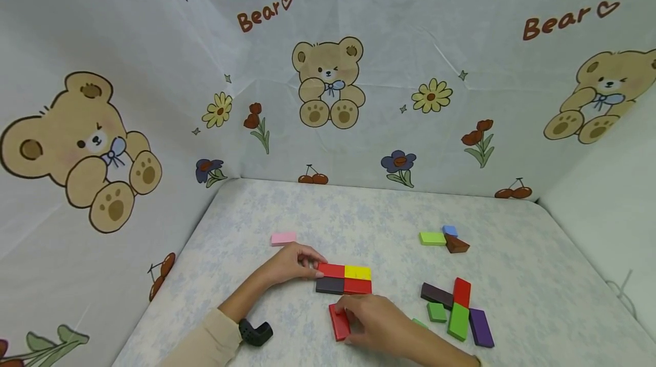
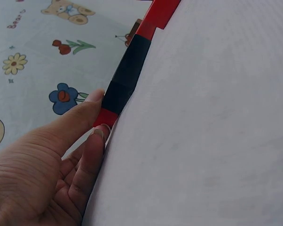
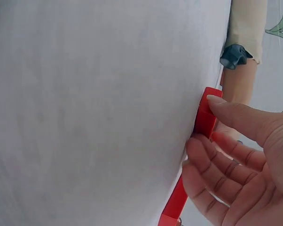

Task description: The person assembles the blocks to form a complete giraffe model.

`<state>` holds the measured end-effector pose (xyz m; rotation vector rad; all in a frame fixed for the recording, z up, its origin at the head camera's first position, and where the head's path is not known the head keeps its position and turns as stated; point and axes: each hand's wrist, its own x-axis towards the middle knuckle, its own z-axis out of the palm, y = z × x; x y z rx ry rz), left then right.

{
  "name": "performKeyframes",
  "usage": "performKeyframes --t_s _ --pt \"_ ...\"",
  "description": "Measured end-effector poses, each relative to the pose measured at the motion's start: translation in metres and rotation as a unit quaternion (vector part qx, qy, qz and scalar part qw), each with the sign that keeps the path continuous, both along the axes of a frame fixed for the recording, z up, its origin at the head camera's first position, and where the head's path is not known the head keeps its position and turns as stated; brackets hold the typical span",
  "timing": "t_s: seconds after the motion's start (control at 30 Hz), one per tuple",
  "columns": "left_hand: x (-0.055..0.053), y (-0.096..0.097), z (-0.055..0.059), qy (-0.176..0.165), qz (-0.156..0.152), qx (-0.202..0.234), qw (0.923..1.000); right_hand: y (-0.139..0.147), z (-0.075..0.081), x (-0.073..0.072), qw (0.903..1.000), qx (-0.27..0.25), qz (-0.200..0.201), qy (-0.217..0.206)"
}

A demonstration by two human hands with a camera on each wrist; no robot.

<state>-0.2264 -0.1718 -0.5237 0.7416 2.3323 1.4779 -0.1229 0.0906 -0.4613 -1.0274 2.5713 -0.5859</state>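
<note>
In the head view, four flat blocks lie edge to edge in a two-by-two rectangle: a red block and a yellow block behind, a black block and another red block in front. My left hand grips the left end of the rear red block with thumb and index finger. Just in front of the rectangle, my right hand pinches a separate red block. The right wrist view shows the thumb on this held red block, the other fingers curled beside it.
A pink block lies behind my left hand. At the right are a purple block, a green block and several others. Farther back sit a lime block and a brown wedge. A black device is by my left wrist.
</note>
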Motion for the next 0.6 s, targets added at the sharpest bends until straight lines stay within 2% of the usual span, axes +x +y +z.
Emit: performKeyframes --t_s 0.6 --pt "0.001 0.000 0.000 0.005 0.001 -0.001 1.0000 -0.021 -0.003 -0.007 0.9996 -0.016 0.010 0.022"
